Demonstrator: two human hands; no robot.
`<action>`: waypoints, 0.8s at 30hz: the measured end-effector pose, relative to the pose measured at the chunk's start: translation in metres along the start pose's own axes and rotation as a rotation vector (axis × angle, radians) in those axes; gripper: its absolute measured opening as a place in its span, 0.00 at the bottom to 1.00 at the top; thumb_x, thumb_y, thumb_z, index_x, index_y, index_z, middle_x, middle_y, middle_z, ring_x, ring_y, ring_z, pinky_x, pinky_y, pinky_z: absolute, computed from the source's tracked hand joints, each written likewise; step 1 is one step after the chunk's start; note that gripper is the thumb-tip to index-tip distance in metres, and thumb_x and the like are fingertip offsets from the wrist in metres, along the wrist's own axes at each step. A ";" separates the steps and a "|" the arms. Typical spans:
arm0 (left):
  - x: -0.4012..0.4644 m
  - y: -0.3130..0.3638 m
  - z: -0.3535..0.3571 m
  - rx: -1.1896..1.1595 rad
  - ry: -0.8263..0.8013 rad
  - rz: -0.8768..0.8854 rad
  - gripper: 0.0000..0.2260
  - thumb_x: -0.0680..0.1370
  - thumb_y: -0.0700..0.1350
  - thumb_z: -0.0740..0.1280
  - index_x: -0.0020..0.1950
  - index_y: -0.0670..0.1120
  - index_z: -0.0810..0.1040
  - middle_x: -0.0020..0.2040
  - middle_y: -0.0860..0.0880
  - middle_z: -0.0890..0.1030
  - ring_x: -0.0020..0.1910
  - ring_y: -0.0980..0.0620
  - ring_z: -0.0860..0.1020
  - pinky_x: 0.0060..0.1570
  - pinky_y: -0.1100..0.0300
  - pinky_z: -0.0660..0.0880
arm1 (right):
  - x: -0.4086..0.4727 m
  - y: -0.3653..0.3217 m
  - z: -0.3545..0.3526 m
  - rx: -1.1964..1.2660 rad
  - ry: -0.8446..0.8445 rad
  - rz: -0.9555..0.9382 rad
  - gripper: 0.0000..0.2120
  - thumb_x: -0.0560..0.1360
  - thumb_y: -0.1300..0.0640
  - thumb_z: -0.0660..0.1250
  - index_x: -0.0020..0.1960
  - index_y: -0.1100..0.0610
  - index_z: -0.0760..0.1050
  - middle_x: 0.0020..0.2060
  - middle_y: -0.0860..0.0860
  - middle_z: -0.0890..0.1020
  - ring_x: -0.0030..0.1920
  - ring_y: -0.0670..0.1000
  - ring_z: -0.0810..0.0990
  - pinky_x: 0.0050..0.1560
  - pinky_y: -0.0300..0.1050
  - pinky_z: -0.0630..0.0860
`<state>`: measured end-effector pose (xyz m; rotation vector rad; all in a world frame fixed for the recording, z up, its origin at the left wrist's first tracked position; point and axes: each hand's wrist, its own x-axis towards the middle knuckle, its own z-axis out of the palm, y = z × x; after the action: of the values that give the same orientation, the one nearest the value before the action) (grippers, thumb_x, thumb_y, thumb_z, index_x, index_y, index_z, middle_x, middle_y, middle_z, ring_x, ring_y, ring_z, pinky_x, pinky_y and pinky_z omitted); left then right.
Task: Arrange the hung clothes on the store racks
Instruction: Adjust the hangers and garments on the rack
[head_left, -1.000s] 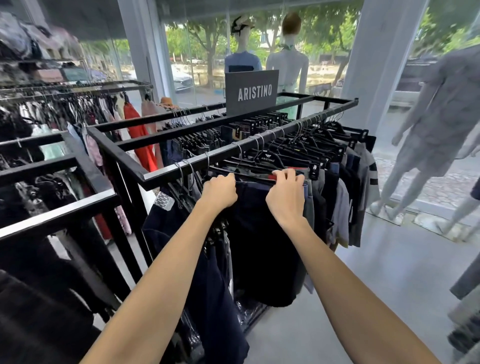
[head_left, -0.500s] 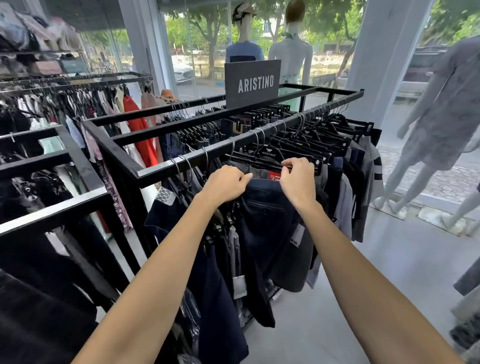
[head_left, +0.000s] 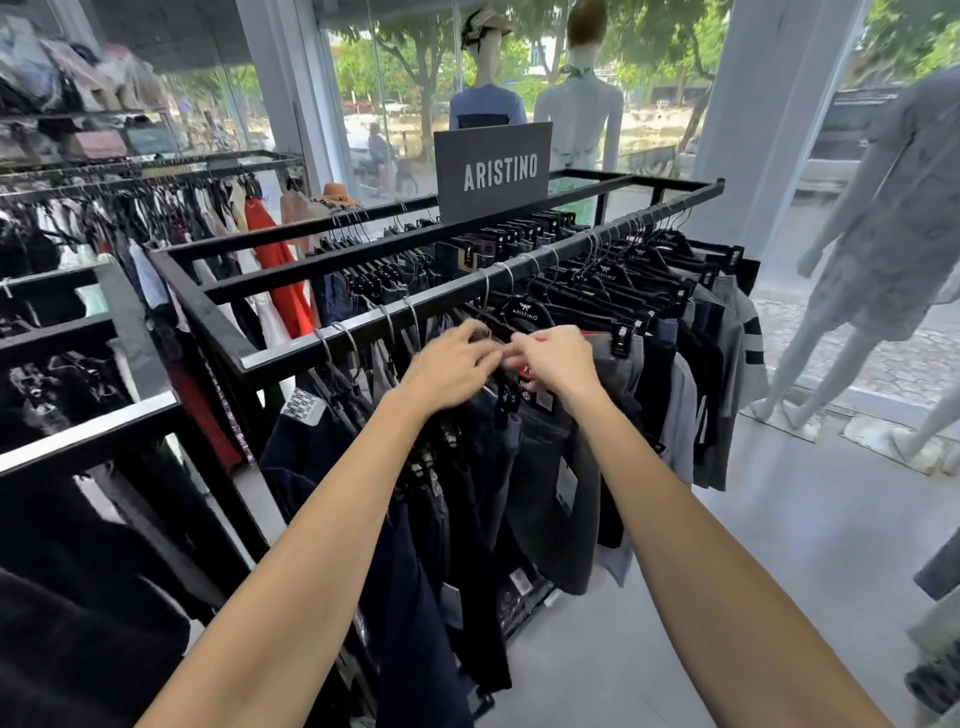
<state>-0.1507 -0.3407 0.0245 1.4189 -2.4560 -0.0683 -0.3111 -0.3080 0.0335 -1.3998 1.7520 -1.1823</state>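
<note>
A black metal rack (head_left: 291, 351) carries a row of dark shorts and trousers on black clip hangers with silver hooks. Both of my hands meet just under its front rail. My left hand (head_left: 449, 366) is curled on the top of a black hanger (head_left: 506, 395) that holds navy shorts (head_left: 485, 467). My right hand (head_left: 558, 358) pinches the same hanger from the right, its fingertips almost touching those of my left hand. Dark grey shorts (head_left: 558, 499) with a red tag hang right behind. Both hands are blurred.
A grey ARISTINO sign (head_left: 493, 171) stands on the rack's middle bar. Another black rack (head_left: 88, 441) full of clothes is at the left. A white mannequin (head_left: 878, 249) stands at the right on the grey floor (head_left: 753, 545). Two mannequins (head_left: 576, 104) face the window.
My hands have come together from the two ends of the waistband to the hanger's middle. The navy shorts have swung from flat-on to edge-on in the row.
</note>
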 end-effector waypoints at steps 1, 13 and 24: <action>0.000 0.000 0.002 0.009 -0.039 0.014 0.17 0.83 0.54 0.53 0.65 0.52 0.77 0.69 0.50 0.71 0.67 0.48 0.70 0.69 0.51 0.64 | 0.004 0.004 -0.003 0.029 0.048 0.001 0.14 0.78 0.50 0.64 0.43 0.54 0.86 0.33 0.49 0.86 0.33 0.50 0.82 0.39 0.46 0.81; 0.002 0.010 0.002 -0.005 0.093 -0.082 0.19 0.82 0.57 0.52 0.48 0.47 0.77 0.44 0.43 0.81 0.49 0.42 0.78 0.47 0.51 0.71 | 0.002 0.056 0.015 -0.215 -0.012 -0.053 0.15 0.75 0.45 0.70 0.58 0.51 0.80 0.48 0.56 0.85 0.54 0.58 0.80 0.55 0.52 0.77; 0.018 0.000 0.020 0.004 -0.170 -0.097 0.25 0.80 0.57 0.50 0.38 0.47 0.81 0.54 0.44 0.80 0.63 0.46 0.74 0.61 0.47 0.71 | -0.018 0.033 -0.023 0.110 -0.785 -0.027 0.13 0.74 0.56 0.75 0.58 0.52 0.80 0.47 0.46 0.86 0.50 0.45 0.84 0.54 0.43 0.81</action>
<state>-0.1647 -0.3583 0.0094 1.5936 -2.5202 -0.2131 -0.3401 -0.2824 0.0126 -1.5356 1.0972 -0.5884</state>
